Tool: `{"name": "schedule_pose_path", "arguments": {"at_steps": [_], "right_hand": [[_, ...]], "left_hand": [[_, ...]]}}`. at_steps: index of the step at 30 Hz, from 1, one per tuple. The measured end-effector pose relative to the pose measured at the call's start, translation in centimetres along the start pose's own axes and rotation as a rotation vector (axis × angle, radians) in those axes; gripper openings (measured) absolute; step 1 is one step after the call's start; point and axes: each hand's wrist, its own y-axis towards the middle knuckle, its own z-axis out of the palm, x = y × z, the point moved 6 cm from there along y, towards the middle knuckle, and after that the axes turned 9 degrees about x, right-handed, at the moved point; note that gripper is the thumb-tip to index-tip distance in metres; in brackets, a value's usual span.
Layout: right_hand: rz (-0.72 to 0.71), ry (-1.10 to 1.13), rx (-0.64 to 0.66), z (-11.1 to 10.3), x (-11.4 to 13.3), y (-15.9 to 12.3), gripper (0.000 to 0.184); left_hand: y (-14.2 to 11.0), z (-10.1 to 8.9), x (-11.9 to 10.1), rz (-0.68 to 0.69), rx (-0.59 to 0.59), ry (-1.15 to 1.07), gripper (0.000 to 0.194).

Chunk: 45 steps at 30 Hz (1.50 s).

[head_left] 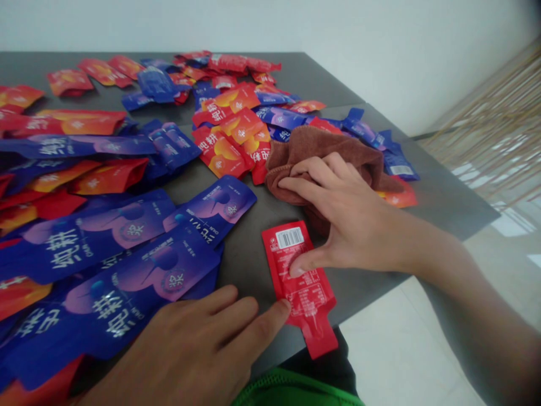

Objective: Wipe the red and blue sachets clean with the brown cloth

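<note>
Presently: right hand (355, 225), fingers gripping brown cloth (333, 140), thumb over red pouch (310, 301); left hand (196, 344), unclenched, index fingertip touching pouch.

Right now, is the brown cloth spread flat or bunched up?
Bunched up: the brown cloth rises in thick, rounded folds under the right hand's fingers.

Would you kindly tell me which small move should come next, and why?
Perhaps draw the brown cloth across the red pouch: the right hand rests on the cloth, just beyond the pouch, and the left hand touches the pouch's edge, seemingly well placed to steady it.
</note>
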Motion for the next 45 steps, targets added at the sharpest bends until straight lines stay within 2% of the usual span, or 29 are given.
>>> {"name": "schedule_pose_path", "arguments": {"at_steps": [7, 13, 21, 26, 29, 33, 36, 41, 45], "right_hand": [[-0.003, -0.011, -0.007, 0.04, 0.08, -0.03, 0.104], [-0.004, -0.023, 0.0, 0.11, 0.04, -0.02, 0.104], [-0.004, -0.013, -0.008, 0.05, 0.08, -0.01, 0.107], [-0.009, -0.015, -0.013, 0.03, 0.12, -0.01, 0.106], [-0.008, -0.012, -0.013, 0.03, 0.13, -0.01, 0.104], [-0.003, -0.006, -0.01, 0.07, 0.08, -0.03, 0.104], [-0.007, -0.002, -0.012, 0.1, 0.04, -0.05, 0.105], [-0.006, -0.008, -0.01, 0.07, 0.08, -0.05, 0.105], [-0.002, -0.009, -0.003, 0.03, 0.13, -0.04, 0.104]], "left_hand": [[0.31, -0.44, -0.1, 0.073, -0.027, -0.063, 0.06], [-0.24, 0.21, 0.08, -0.004, -0.078, -0.018, 0.062], [0.57, -0.46, 0.01, 0.114, -0.081, -0.126, 0.037], [0.39, -0.46, 0.12, 0.051, -0.099, -0.089, 0.053], [0.31, -0.41, 0.13, 0.041, -0.086, -0.093, 0.055], [0.5, -0.33, 0.04, 0.067, -0.05, -0.07, 0.051], [0.53, -0.44, 0.11, 0.062, -0.071, -0.097, 0.046], [0.48, -0.15, 0.22, 0.023, -0.042, -0.069, 0.056], [0.36, -0.32, -0.05, 0.082, -0.054, -0.075, 0.045]]}}
